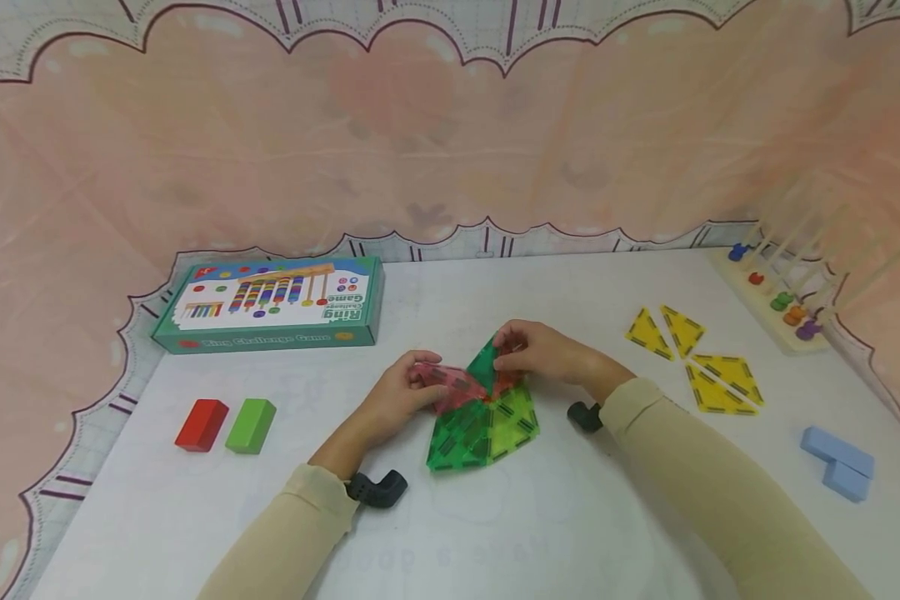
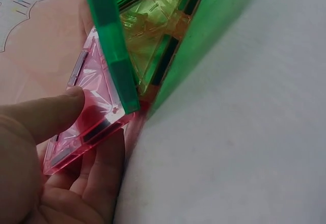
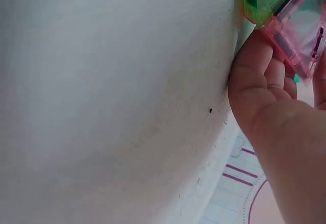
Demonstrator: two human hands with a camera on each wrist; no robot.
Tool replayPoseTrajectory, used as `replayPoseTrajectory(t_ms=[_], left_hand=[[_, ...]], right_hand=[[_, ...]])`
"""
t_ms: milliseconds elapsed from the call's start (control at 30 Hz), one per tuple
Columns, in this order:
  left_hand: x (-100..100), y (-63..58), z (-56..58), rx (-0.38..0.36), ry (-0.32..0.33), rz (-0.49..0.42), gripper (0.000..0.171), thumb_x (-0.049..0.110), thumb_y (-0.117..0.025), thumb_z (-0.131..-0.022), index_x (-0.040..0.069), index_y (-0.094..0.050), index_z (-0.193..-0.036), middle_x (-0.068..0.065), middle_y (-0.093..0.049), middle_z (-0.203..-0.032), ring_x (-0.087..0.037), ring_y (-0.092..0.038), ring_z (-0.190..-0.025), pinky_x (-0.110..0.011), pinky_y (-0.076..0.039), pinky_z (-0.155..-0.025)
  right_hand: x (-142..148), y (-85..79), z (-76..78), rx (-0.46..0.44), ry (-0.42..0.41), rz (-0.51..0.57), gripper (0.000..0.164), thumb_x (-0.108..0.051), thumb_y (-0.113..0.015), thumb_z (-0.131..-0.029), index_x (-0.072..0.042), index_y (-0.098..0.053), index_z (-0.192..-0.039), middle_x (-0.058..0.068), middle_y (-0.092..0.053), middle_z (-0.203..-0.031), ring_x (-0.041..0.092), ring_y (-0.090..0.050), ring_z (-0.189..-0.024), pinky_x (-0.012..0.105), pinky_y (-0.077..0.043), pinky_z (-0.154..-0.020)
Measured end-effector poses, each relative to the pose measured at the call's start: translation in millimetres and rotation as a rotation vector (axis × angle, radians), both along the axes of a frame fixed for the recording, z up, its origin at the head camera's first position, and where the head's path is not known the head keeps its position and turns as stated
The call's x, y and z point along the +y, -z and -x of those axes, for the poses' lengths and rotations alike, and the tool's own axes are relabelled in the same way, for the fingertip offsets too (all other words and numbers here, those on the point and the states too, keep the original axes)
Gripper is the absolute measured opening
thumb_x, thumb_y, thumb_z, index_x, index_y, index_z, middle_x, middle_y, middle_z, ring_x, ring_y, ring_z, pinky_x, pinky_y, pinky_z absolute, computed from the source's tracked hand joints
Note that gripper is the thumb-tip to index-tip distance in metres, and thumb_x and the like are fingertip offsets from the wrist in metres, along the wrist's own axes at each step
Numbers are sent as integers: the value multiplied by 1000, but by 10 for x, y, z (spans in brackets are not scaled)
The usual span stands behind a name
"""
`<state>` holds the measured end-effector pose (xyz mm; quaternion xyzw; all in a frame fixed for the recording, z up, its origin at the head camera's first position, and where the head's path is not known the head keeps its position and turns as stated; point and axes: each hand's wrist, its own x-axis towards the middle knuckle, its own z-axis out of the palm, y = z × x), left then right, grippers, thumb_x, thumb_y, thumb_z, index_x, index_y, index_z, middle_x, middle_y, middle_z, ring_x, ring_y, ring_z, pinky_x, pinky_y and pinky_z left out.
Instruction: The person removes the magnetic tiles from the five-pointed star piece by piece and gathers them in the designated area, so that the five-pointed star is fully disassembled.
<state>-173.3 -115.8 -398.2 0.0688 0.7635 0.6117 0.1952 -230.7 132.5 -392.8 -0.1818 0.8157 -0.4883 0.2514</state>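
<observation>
Several translucent magnetic tiles are joined in a folded, fan-like shape on the white table. My left hand holds the pink magnetic tile at the left side, thumb on its face and fingers beneath. At the far right side, my right hand grips the shape by its magnetic tiles, beside an upright green triangle tile. In the right wrist view its fingers lie against a pink-red tile. Toward me are a green tile and a yellow-green tile.
Several loose yellow triangle tiles lie at the right. Beyond them stands a wooden peg board; blue blocks lie nearer. At the left are a Ring Challenge Game box, a red block and a green block.
</observation>
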Motion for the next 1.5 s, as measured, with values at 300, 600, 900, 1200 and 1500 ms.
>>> replayPoseTrajectory(t_ms=[300, 600, 900, 1200, 1500], left_hand=[[13, -33, -24, -6, 4, 0, 48, 9, -64, -82, 1, -41, -123, -11, -59, -101, -16, -56, -83, -28, -46, -71], [5, -34, -21, 2, 5, 13, 47, 10, -64, -82, 1, -42, -123, -10, -60, -100, -15, -55, -82, -28, -46, -70], [11, -47, -20, -2, -7, 17, 45, 9, -65, -82, 1, -43, -121, -10, -60, -99, -15, -56, -83, -27, -46, -72], [6, -38, -28, -10, -4, 12, 43, 8, -64, -83, 2, -43, -120, -11, -60, -100, -15, -56, -84, -26, -46, -72], [2, -40, -21, -4, 1, 26, 41, 9, -63, -83, 5, -44, -119, -10, -59, -100, -15, -54, -83, -26, -45, -71]], right_hand=[[4, 14, 32, -116, 9, 116, 30, -13, -66, -81, -7, -48, -104, 10, -45, -92, 22, -43, -83, 32, -39, -70], [-22, 38, 60, -164, 43, 180, 36, -8, -65, -80, -5, -47, -110, 10, -45, -95, 22, -44, -85, 31, -39, -72], [23, 45, 44, -146, 73, 179, 33, -8, -61, -84, -2, -50, -114, 13, -47, -98, 25, -46, -84, 33, -44, -69], [65, 29, 27, -125, 130, 191, 32, -8, -58, -86, -2, -47, -116, 14, -46, -96, 26, -53, -77, 34, -46, -68], [174, -33, 69, 40, 239, 71, 33, -11, -53, -89, -4, -45, -120, 11, -47, -102, 24, -46, -90, 32, -42, -75]])
